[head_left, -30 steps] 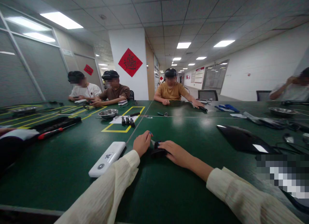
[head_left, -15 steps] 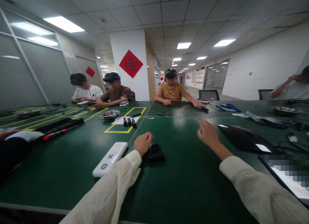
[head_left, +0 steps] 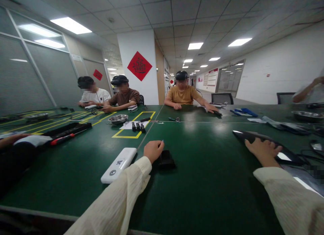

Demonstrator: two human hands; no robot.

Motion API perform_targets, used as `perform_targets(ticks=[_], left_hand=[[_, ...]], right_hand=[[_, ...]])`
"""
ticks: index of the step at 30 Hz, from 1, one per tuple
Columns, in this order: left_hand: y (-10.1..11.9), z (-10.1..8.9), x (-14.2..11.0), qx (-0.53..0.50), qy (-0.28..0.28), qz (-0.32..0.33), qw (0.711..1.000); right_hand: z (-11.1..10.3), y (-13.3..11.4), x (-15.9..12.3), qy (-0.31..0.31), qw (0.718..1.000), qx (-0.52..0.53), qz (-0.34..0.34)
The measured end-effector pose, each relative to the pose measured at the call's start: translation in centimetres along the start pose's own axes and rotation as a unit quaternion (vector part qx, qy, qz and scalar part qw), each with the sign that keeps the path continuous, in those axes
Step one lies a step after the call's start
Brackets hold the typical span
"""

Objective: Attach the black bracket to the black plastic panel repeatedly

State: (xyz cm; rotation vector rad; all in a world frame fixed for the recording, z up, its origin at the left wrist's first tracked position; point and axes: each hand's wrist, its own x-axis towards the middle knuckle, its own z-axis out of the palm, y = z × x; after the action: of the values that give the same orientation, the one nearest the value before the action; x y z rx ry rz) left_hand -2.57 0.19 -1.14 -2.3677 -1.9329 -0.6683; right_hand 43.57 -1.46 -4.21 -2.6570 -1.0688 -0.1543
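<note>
My left hand (head_left: 154, 151) is curled closed just above the green table (head_left: 197, 194). A tiny bluish bit shows at its fingertips, too small to name. Right beside it, partly behind the hand, sits a small black box-like item (head_left: 167, 160). To its left lies a white power bank (head_left: 118, 165) marked 26. Fingers spread, my right hand (head_left: 263, 150) is over a glossy black panel (head_left: 245, 138); whether it touches the panel I cannot tell.
Several small black items (head_left: 138, 127) lie on paper inside a yellow taped outline, near a metal bowl (head_left: 118, 119). A red-and-black tool (head_left: 62, 139) is at left. Blue cloth (head_left: 243, 112) and a plastic bag (head_left: 275, 123) lie at far right. Co-workers sit around the table.
My right hand has moved right, from above the bare table to over the glossy black panel, with its fingers spreading. My left hand stays closed beside the black box-like item.
</note>
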Motion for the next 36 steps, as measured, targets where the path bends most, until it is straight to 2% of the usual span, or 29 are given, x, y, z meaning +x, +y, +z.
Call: perform_targets(ticks=[3,10,15,24,33,36], left_hand=[[0.0,0.0,0.0,0.002,-0.001,-0.002,1.0],[-0.1,0.1,0.1,0.006,-0.008,0.003,1.0],[-0.1,0.1,0.1,0.002,-0.008,0.004,1.0],[-0.1,0.1,0.0,-0.001,-0.014,0.01,1.0],[-0.2,0.3,0.1,0.007,-0.015,0.019,1.0],[-0.2,0.4,0.1,0.006,-0.017,0.018,1.0]], right_hand=[[-0.1,-0.1,0.0,-0.041,0.998,-0.012,0.045],[-0.1,-0.2,0.3,-0.074,0.996,-0.038,0.025],[-0.1,-0.4,0.1,-0.06,0.997,-0.034,0.04],[0.6,0.5,0.9,-0.005,1.0,-0.013,0.008],[0.5,0.4,0.7,-0.024,0.999,-0.033,0.003],[0.9,0.5,0.6,0.005,1.0,-0.001,-0.01]])
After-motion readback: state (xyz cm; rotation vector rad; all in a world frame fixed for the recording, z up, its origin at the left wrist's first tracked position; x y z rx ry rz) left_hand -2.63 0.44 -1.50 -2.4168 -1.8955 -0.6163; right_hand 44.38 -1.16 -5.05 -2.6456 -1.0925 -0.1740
